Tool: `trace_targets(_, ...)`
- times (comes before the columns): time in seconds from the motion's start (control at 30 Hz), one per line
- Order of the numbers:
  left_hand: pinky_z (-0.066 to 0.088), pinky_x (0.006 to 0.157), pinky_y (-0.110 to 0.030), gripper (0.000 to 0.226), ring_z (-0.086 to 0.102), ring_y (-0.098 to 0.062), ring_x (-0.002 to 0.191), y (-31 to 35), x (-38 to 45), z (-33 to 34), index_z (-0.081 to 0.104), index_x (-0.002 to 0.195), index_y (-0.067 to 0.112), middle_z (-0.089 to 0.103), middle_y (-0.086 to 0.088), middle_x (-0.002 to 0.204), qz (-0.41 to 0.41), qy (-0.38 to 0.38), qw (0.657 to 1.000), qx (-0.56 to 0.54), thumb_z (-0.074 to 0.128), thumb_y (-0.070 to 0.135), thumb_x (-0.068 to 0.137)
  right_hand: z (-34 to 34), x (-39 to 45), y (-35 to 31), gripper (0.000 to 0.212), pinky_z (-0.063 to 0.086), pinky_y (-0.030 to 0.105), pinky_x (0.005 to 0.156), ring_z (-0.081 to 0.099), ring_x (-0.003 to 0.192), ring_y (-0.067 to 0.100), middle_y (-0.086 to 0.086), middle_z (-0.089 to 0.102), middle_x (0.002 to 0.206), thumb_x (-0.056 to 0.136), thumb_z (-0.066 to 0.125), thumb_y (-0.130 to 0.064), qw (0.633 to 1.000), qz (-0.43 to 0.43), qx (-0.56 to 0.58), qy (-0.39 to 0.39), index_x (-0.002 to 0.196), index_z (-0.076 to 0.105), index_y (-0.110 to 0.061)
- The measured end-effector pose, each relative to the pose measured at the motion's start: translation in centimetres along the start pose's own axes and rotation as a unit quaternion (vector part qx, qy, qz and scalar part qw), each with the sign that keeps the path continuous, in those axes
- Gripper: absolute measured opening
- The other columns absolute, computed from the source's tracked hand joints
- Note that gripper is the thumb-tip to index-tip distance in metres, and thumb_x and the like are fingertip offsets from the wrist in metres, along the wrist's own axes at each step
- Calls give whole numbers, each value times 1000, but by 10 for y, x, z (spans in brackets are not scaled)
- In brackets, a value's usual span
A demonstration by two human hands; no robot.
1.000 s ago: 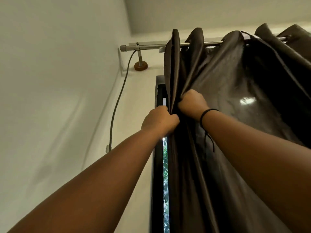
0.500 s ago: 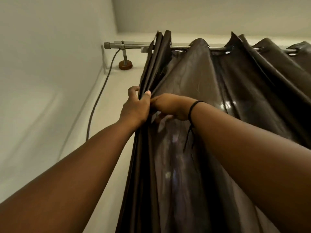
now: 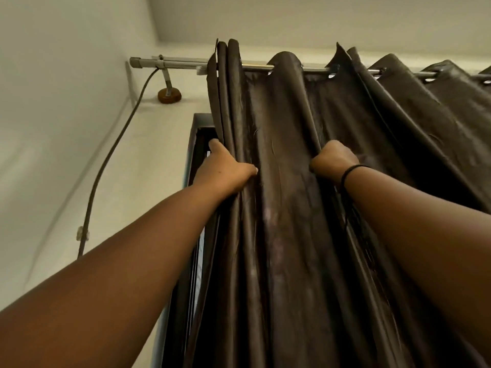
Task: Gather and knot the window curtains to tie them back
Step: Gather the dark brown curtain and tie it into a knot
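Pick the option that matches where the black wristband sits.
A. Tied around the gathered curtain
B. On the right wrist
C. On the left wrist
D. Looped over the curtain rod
B: the black wristband circles the wrist just behind the right hand, which grips a fold of the dark curtain.

The dark brown shiny cloth curtain [image 3: 287, 235] hangs down in long folds from rings at its top. Its left edge is bunched into thin tight folds, and the left hand [image 3: 225, 172] grips that bunch. The right hand [image 3: 332, 162] grips another fold well apart from the left one. Between the two hands one wide smooth fold hangs straight. More loose folds spread out past the right hand.
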State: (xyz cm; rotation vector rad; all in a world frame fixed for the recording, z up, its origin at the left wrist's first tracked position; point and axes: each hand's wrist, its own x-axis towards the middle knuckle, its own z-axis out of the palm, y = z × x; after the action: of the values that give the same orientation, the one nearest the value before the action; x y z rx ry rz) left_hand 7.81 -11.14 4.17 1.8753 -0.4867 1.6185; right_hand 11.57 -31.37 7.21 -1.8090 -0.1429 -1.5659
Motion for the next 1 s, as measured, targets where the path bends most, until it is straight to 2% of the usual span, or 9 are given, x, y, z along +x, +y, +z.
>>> trace_targets(0.17,47,93,-40,94,54,-30,113,-5,-10,-12,13,142,18,46,-10,135,-26,-16,1000,3,73,42,75,30,-14,-39,6,41,34,70,55,87,32,15,61,106,90,51,-13,998,-67,18,1,92,54,-9)
trace_targets(0.33,52,89,-44,88,60,-30,102,-18,-13,-36,15,140,22,54,-9,124,-45,-11,999,19,70,35,73,61,-33,-119,26,45,34,80,58,107,33,15,61,117,89,49,-16,984,-104,140,-23,110,59,-6)
trace_targets(0.43,54,85,-48,64,62,-31,92,-27,-11,-58,19,139,16,58,-12,111,-55,4,998,2,53,20,85,75,-55,-173,29,43,31,77,58,108,29,12,60,120,88,48,-19,968,-174,171,-59,113,59,-6)
trace_targets(0.57,54,80,-42,68,62,-31,92,-38,-11,-75,19,143,18,57,-13,110,-53,17,998,11,52,13,83,69,-63,-184,29,43,32,83,54,115,31,14,58,122,91,48,-11,940,-245,174,-165,116,59,-2)
trace_targets(0.67,54,79,-41,74,62,-30,93,-38,-13,-74,18,142,26,56,-11,114,-67,3,998,6,57,18,79,56,-61,-164,25,47,33,86,57,108,28,10,57,119,89,54,-5,951,-216,62,-213,113,58,-3)
trace_targets(0.73,53,85,-45,76,61,-29,97,-33,-14,-67,18,141,28,54,-10,120,-79,0,997,-9,60,28,77,52,-56,-144,18,55,35,78,64,89,26,7,61,107,90,57,-16,927,-167,149,-301,106,61,-8)
trace_targets(0.8,51,88,-46,77,59,-29,101,-26,-12,-58,19,141,24,53,-10,123,-86,2,996,-27,60,39,78,43,-53,-130,30,52,40,79,63,83,22,3,63,97,86,60,-43,898,-159,197,-359,103,63,-18)
trace_targets(0.9,50,91,-47,75,57,-30,105,-14,-6,-45,23,140,20,51,-9,126,-91,3,995,-43,60,47,80,30,-38,-109,50,46,38,85,63,92,22,0,66,98,83,58,-56,925,-121,236,-273,112,64,-16)
trace_targets(1.0,49,92,-47,77,56,-30,109,-3,-1,-34,26,137,17,50,-8,130,-70,7,997,-31,63,49,78,15,-17,-85,48,39,43,95,48,119,31,11,54,121,82,56,-48,993,-112,46,8,119,59,-16)
